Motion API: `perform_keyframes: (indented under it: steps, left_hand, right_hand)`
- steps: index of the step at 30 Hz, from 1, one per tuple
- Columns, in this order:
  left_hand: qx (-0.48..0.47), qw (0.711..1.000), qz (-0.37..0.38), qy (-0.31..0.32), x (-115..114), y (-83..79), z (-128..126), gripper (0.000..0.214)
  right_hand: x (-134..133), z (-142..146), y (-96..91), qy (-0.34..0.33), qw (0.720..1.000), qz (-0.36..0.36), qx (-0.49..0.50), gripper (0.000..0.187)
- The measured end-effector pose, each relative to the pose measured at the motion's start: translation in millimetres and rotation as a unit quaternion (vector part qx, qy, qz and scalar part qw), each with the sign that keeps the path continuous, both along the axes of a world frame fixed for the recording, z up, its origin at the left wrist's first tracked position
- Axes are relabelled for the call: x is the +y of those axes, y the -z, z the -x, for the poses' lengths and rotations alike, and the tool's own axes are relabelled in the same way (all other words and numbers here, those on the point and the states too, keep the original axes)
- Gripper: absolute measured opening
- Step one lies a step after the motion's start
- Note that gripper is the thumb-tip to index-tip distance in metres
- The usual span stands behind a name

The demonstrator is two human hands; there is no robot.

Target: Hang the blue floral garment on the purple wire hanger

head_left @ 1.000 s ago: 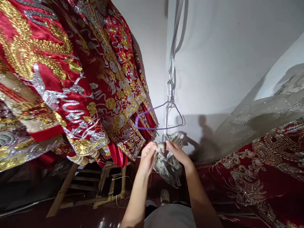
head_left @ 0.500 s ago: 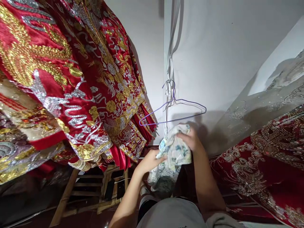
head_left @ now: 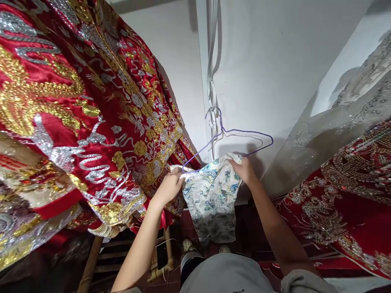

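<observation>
Garment point(head_left: 210, 199) white, blue-and-green floral, creased; left hand point(head_left: 169, 186), right hand point(head_left: 243, 168) gripping upper edge.

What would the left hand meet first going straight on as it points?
Beyond the white blue-floral cloth it holds, the left hand would probably meet the thin purple wire hanger first, though depth is unclear.

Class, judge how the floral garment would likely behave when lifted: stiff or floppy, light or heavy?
Likely floppy: the floral garment hangs creased between the left hand and right hand. Probably light, as its cloth looks thin.
</observation>
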State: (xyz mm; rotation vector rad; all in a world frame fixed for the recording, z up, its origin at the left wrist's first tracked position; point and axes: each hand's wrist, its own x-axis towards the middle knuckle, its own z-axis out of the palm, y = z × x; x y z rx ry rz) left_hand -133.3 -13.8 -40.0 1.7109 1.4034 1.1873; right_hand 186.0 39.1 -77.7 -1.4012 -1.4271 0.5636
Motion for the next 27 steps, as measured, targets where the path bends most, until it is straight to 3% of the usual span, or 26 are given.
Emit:
perform_keyframes:
  steps: [3, 7, 11, 14, 16, 19, 21, 24, 27]
  left_hand:
    - [-0.007, 0.996, -0.087, 0.000, 17, -14.8, -8, 0.011]
    - [0.058, 0.991, -0.102, 0.057, 21, -31.1, -11, 0.013]
    - [0.051, 0.993, -0.068, 0.088, 6, -33.2, -5, 0.015]
    - [-0.030, 0.997, 0.012, 0.072, -10, -24.6, 2, 0.018]
    - [-0.031, 0.997, 0.031, 0.071, -20, -19.1, 5, 0.020]
    - [0.082, 0.991, -0.040, 0.097, -26, -20.5, 6, 0.014]
    - [0.126, 0.984, -0.102, 0.078, -22, -30.0, -1, 0.013]
    - [0.114, 0.980, -0.153, 0.057, -8, -50.8, -22, 0.020]
    - [0.080, 0.978, -0.166, 0.102, 9, -67.2, -49, 0.005]
  right_hand:
    - [-8, -1, -9.1, 0.030, 0.999, 0.022, 0.013, 0.036]
    - [-12, -2, -14.4, 0.031, 0.999, -0.007, 0.002, 0.030]
    - [-12, -5, -9.6, 0.046, 0.999, -0.018, -0.004, 0.028]
    - [-14, -2, -7.6, 0.037, 0.999, -0.014, -0.018, 0.030]
    - [-16, 1, -8.4, 0.013, 1.000, -0.014, -0.023, 0.031]
    - [-22, 7, -11.0, -0.012, 1.000, -0.014, -0.020, 0.031]
    - [-27, 11, -12.8, -0.028, 0.999, -0.010, -0.016, 0.032]
    - [-34, 18, -14.9, -0.073, 0.997, 0.001, -0.001, 0.036]
    - [-43, 24, -17.3, -0.091, 0.996, 0.017, 0.014, 0.035]
